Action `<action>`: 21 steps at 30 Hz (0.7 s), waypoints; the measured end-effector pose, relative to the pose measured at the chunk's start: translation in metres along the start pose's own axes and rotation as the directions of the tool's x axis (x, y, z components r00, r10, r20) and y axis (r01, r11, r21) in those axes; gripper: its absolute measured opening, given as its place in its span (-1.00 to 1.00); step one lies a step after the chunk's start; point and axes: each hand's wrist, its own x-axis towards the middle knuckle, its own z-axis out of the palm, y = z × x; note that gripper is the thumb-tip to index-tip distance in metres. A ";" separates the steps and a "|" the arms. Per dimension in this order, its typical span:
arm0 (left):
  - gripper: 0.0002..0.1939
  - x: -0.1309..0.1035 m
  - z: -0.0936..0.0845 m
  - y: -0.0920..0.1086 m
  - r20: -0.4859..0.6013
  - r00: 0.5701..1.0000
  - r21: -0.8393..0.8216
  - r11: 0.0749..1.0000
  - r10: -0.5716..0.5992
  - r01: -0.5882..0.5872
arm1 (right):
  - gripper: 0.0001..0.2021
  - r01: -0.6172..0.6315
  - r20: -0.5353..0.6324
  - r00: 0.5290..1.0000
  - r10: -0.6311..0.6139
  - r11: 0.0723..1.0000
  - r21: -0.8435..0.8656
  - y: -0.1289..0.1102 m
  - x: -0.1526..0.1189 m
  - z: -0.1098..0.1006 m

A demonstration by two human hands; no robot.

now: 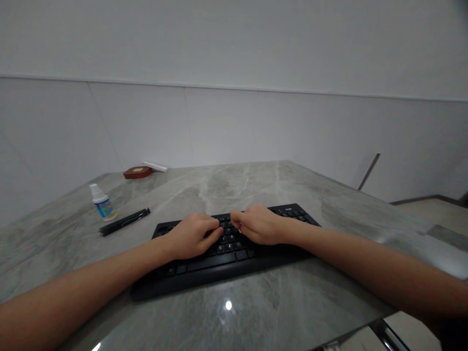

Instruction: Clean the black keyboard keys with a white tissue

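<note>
A black keyboard (212, 262) lies slightly askew on the grey marbled tabletop. Over its middle keys is my left hand (193, 235), thumb and forefinger brought together at the tips. Close by on the right, my right hand (260, 224) rests above the keys with its fingers curled in and the thumb against them. A small gap separates the two hands' fingertips. Whether either pinch holds something small cannot be made out. The hands and wrists hide much of the keyboard's left and right parts.
Left of the keyboard lie a slim black pen-like tool (125, 222) and, behind it, a small white bottle (104, 204) with a blue and yellow label. Near the wall (234, 126) are a reddish-brown box-like object (137, 172) and a white strip (155, 166).
</note>
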 end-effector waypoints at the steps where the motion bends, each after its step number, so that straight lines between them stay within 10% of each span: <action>1: -0.64 0.000 0.000 0.000 0.001 1.000 0.003 1.000 -0.001 0.001 | -0.79 0.003 0.006 1.000 -0.003 1.000 0.006 -0.001 0.000 0.000; 21: -0.64 0.000 -0.001 0.001 -0.007 1.000 -0.010 1.000 0.004 -0.004 | -0.77 -0.072 -0.057 0.996 0.072 0.997 0.007 -0.002 0.000 0.002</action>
